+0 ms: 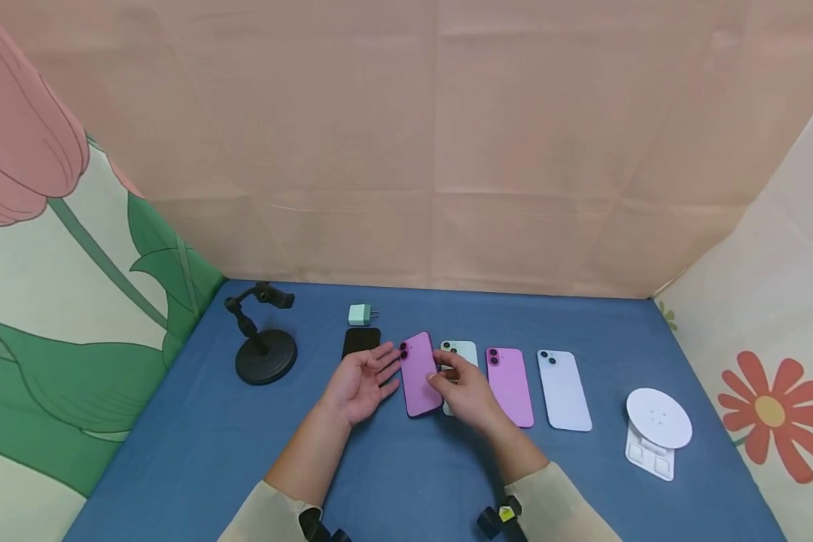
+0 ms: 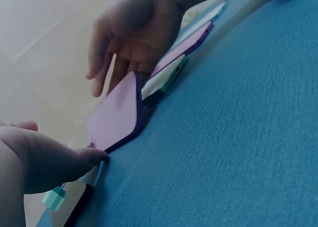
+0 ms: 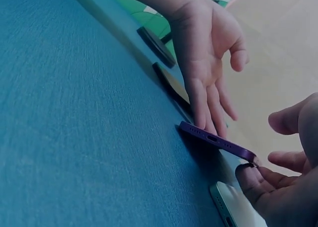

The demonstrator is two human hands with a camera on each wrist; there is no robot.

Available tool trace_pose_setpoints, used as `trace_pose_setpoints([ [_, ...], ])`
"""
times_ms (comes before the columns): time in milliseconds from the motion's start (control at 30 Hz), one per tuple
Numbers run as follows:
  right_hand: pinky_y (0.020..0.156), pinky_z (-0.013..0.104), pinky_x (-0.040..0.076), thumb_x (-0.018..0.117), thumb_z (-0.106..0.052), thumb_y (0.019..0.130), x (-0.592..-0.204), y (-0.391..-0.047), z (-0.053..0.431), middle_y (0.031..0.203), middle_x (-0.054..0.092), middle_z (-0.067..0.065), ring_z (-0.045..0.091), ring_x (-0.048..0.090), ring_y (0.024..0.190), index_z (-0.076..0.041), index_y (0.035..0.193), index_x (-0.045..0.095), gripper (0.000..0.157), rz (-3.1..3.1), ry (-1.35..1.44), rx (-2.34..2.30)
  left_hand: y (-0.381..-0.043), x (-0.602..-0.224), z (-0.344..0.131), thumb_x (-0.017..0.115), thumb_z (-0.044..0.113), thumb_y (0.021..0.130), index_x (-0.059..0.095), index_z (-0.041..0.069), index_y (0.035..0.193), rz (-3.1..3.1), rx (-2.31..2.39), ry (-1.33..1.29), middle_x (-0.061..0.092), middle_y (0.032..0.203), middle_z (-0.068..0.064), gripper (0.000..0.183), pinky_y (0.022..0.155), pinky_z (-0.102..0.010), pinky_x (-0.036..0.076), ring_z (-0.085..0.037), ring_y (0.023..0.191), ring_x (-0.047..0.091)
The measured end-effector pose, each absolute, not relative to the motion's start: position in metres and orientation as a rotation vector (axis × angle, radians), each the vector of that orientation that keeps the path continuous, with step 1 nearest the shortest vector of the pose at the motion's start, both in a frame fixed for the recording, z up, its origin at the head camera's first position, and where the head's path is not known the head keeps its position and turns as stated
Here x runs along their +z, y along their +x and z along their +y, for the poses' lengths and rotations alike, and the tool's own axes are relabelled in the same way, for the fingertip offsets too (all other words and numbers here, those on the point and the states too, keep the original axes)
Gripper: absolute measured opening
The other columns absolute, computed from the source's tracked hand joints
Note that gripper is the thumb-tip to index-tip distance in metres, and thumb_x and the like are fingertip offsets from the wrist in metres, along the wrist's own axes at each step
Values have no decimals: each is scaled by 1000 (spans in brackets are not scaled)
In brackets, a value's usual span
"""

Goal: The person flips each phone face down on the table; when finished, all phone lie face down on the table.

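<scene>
A purple smartphone [image 1: 418,374], its camera side up, leans with its right edge raised off the blue cloth. At that right edge, the thumb and a finger of my right hand [image 1: 468,391] pinch it. My left hand [image 1: 360,388] is turned palm up with extended fingers, their tips at the phone's left edge. The phone's bottom edge with its port shows in the right wrist view [image 3: 218,141]. Partly behind my left hand lies a black phone [image 1: 361,340]. A pale green phone [image 1: 462,349] lies partly under my right hand.
Right of my hands lie a pink-purple phone [image 1: 510,384] and a pale blue phone [image 1: 564,390]. A white folding stand [image 1: 659,418] is farther right. A black phone holder [image 1: 266,355] stands at left, and a green charger plug [image 1: 360,315] lies behind the black phone.
</scene>
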State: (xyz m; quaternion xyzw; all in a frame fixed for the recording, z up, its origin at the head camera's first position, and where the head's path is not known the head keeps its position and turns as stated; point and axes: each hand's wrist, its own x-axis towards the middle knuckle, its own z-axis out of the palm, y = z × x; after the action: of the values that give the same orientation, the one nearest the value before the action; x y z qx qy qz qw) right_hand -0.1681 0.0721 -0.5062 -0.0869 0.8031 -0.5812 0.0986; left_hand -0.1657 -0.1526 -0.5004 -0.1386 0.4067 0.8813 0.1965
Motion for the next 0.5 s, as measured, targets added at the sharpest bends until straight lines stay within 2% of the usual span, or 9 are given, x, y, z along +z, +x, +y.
trace_pose_setpoints([
  [267, 91, 44, 57, 70, -22, 97, -508, -170, 72, 129, 69, 11, 24, 66, 108, -6, 141, 62, 47, 2452, -240, -1622, -168, -501, -153, 33, 9, 99, 26, 4, 164, 1156, 2468, -406, 24, 170, -15, 66, 126, -56, 15, -34, 157, 20],
  [500, 100, 48, 53, 69, -24, 98, -510, -168, 72, 131, 67, 10, 24, 64, 109, -6, 143, 60, 49, 2464, -242, -1565, -171, -501, -154, 33, 8, 98, 26, 3, 163, 1172, 2472, -408, 23, 170, -16, 66, 125, -59, 15, -34, 156, 21],
])
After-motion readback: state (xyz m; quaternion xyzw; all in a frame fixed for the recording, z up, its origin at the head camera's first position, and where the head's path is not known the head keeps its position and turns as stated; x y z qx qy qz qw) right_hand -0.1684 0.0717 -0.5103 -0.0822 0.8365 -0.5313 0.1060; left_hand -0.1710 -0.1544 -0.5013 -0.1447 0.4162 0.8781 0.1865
